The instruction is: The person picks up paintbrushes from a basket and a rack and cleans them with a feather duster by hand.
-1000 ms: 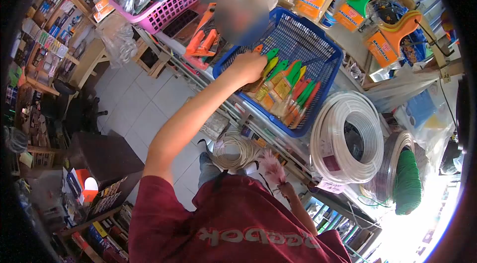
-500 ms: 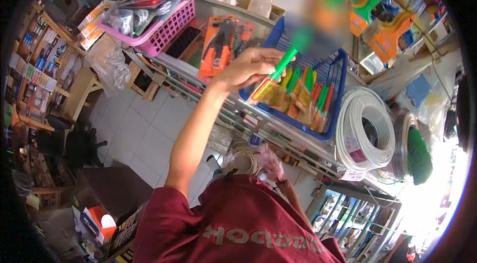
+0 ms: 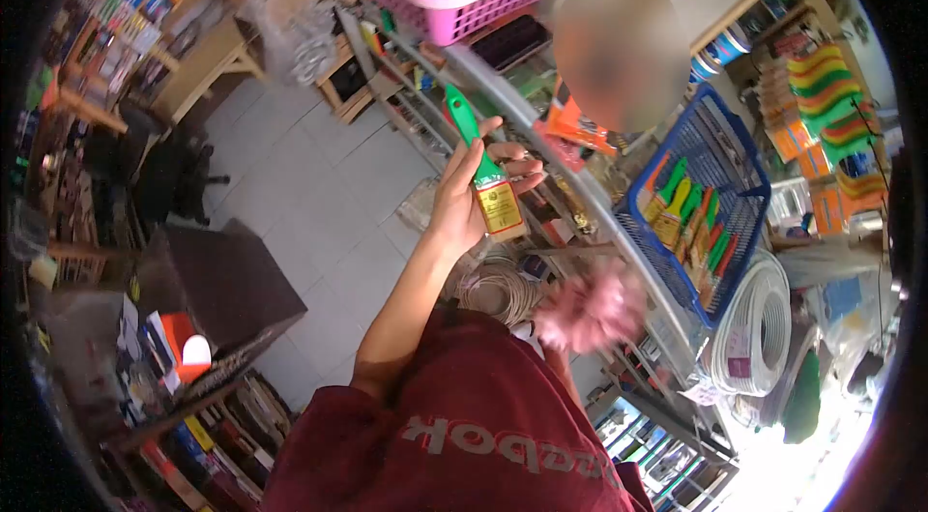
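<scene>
My left hand point(image 3: 462, 188) holds a flat paintbrush point(image 3: 500, 207) with a green handle and a yellow-and-red label, in front of the glass counter. The handle points up and away, and the labelled end lies against my fingers. A fluffy pink duster point(image 3: 592, 307) is low on the right at the end of my right arm. My right hand point(image 3: 558, 358) is mostly hidden behind it and seems closed on its handle. On the counter, a blue plastic basket point(image 3: 643, 256) contains several more paintbrushes point(image 3: 688, 222) with green, yellow and orange handles.
A pink basket point(image 3: 449, 21) of packaged goods stands on the glass counter point(image 3: 570, 174). White cable coils point(image 3: 749, 328) sit beyond the blue basket. A coil of rope point(image 3: 491, 292) lies below. A dark brown box point(image 3: 227, 275) is at left. A blurred patch covers part of the counter's far side.
My left hand has drawn the paintbrush away from the blue basket towards me and turned it label up. The duster has shifted right. My view has turned, so the counter appears farther right.
</scene>
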The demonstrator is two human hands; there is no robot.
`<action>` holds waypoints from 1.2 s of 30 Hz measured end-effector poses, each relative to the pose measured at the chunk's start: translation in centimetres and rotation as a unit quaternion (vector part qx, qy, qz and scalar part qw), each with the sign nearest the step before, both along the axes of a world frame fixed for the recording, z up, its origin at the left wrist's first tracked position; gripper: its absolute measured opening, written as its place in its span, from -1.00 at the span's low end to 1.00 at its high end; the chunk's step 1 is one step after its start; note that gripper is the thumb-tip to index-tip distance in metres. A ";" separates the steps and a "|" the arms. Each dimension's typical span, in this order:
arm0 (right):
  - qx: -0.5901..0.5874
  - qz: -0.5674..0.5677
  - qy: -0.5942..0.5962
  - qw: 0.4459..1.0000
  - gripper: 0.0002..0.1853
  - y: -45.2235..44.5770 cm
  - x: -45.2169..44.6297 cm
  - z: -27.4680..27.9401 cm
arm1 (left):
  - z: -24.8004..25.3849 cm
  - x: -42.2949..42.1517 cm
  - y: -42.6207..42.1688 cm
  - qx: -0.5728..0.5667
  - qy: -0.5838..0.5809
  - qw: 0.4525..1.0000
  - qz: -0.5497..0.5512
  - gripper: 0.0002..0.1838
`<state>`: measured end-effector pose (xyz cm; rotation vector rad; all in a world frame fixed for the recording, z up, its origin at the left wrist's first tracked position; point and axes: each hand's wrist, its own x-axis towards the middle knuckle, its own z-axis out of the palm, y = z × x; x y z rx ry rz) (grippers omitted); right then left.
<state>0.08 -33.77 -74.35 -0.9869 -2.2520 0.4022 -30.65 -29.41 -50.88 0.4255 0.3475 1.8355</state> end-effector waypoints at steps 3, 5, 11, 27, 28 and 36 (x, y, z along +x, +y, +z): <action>0.302 0.025 -0.096 0.948 -0.67 2.8 -2.6 2.2 | -0.4 0.4 -2.0 -0.022 0.015 0.997 0.077 -0.54; 0.226 0.047 -0.078 0.970 -0.73 4.7 -3.5 1.9 | -0.7 0.4 -2.7 0.015 0.013 0.994 0.112 -0.54; -0.156 0.183 0.138 0.961 -0.74 5.2 -4.8 4.8 | 0.3 0.6 -4.6 -0.024 0.149 0.958 0.243 -0.53; -0.045 0.176 0.187 0.965 -0.71 4.3 -3.7 8.7 | 2.7 6.0 -8.0 -0.088 0.202 0.933 0.286 -0.56; 0.116 0.115 0.098 0.982 -0.76 3.9 -3.3 8.9 | 3.1 6.5 -8.1 -0.089 0.196 0.936 0.277 -0.55; -0.006 0.239 0.148 0.960 -0.81 4.6 -1.7 10.9 | 3.3 7.8 -8.2 -0.098 0.216 0.948 0.213 -0.50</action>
